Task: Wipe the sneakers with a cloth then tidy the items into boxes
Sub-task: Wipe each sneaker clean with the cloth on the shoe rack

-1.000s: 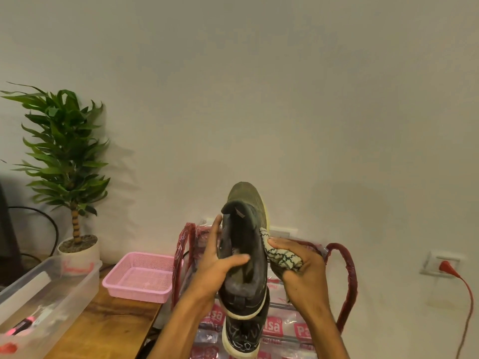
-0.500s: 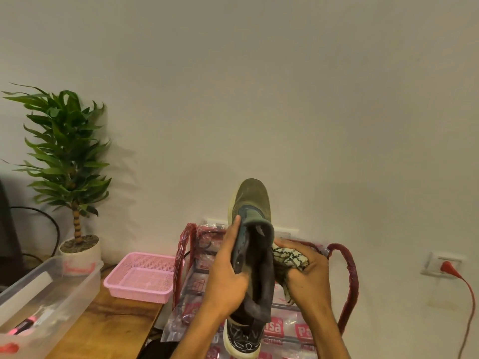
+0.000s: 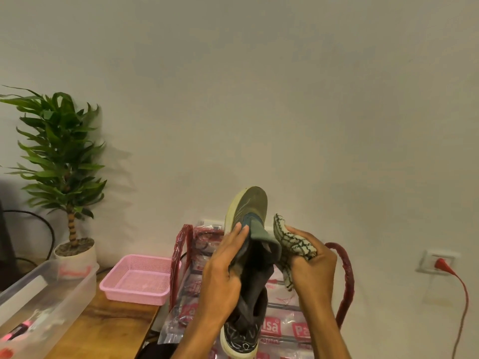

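Left grip: left hand curled round the collar of the olive sneaker, toe up.
Right grip: right hand clutching the patterned cloth, just right of the sneaker.
Below the sneaker: second sneaker.
Left of the sneaker: pink basket on the worktop.

Both forearms slant up from below, side by side. The left grip curls round the sneaker, fingers pointing up; the right grip, just beside it, bunches the cloth in a fist
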Motion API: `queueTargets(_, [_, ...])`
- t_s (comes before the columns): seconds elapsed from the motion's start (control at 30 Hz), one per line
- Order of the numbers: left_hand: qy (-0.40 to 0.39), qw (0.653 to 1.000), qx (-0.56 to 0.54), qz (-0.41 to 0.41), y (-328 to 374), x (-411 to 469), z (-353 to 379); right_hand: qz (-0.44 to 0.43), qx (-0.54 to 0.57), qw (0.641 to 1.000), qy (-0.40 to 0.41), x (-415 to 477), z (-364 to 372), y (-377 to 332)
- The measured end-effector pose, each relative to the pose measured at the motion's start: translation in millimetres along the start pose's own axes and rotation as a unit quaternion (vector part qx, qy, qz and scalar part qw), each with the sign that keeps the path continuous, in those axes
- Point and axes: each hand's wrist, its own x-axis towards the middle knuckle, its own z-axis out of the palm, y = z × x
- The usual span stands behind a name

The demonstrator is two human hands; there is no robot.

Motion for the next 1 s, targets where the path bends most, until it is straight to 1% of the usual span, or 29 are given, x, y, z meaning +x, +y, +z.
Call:
queueTargets(0.07, [-0.001, 1.0, 0.018, 0.016, -9.9, -2.6, 1.2, -0.032, -0.022, 0.999, -0.02, 4.5, -1.0, -1.8])
queueTargets(0.13, [0.006, 0.999, 0.015, 0.027, -14.9, -5.3, 0.5, -0.05, -0.048, 0.996, -0.06, 7.2, -0.6, 0.0])
queueTargets(0.2, [0.016, 0.999, -0.013, 0.033, -15.3, -6.6, -0.8, -0.06, -0.064, 0.99, -0.109, 4.3, 0.0, 3.3])
queueTargets(0.3, [0.04, 0.996, -0.071, 0.031, -11.2, -5.9, -5.5, -0.073, -0.054, 0.981, -0.171, -3.7, -2.9, 8.5])
queueTargets(0.37, [0.054, 0.992, -0.106, 0.044, -5.0, -6.1, -9.1, -0.104, -0.08, 0.977, -0.165, -4.8, -3.3, 10.8])
queueTargets(0.4, [0.056, 0.99, -0.121, 0.051, -1.8, -6.4, -9.9, -0.123, -0.104, 0.976, -0.147, -2.8, -1.7, 12.3])
queueTargets(0.47, [0.061, 0.985, -0.154, 0.052, 3.5, -6.1, -9.4, -0.134, -0.129, 0.976, -0.114, 1.3, 4.1, 12.8])
queueTargets(0.53, [0.08, 0.977, -0.193, 0.03, 8.2, -3.8, -8.2, -0.152, -0.122, 0.972, -0.128, -1.4, 8.9, 8.5])
queueTargets(0.63, [0.129, 0.964, -0.234, 0.001, 11.9, 2.2, -11.3, -0.236, -0.14, 0.944, -0.185, -8.6, 4.7, 5.0])
queueTargets(0.67, [0.136, 0.961, -0.24, -0.004, 12.0, 3.0, -12.4, -0.257, -0.162, 0.934, -0.19, -6.6, 1.0, 6.0])
queueTargets(0.73, [0.139, 0.958, -0.249, -0.02, 11.3, 3.5, -12.8, -0.283, -0.216, 0.922, -0.154, 2.1, -3.9, 8.2])
queueTargets(0.77, [0.139, 0.957, -0.253, -0.033, 11.4, 3.1, -12.1, -0.285, -0.234, 0.921, -0.123, 6.0, -4.5, 10.3])
queueTargets(0.8, [0.142, 0.955, -0.258, -0.046, 11.8, 2.5, -11.2, -0.27, -0.234, 0.928, -0.1, 7.5, -2.9, 12.0])
queueTargets(0.83, [0.147, 0.952, -0.263, -0.056, 12.0, 2.5, -10.4, -0.242, -0.213, 0.941, -0.099, 6.5, -1.5, 12.1])
queueTargets(0.87, [0.152, 0.949, -0.268, -0.063, 12.5, 2.9, -10.0, -0.211, -0.18, 0.953, -0.121, 3.3, -0.8, 10.6])
queueTargets(0.9, [0.154, 0.947, -0.272, -0.07, 12.8, 3.1, -10.3, -0.187, -0.151, 0.957, -0.161, -0.3, -1.6, 8.3])
queueTargets(0.97, [0.151, 0.943, -0.285, -0.084, 12.0, 1.6, -12.0, -0.158, -0.101, 0.956, -0.227, -5.7, -10.2, -2.8])
queueTargets(1.0, [0.15, 0.941, -0.289, -0.096, 11.0, 0.0, -13.4, -0.141, -0.07, 0.96, -0.231, -4.8, -17.2, -6.6])
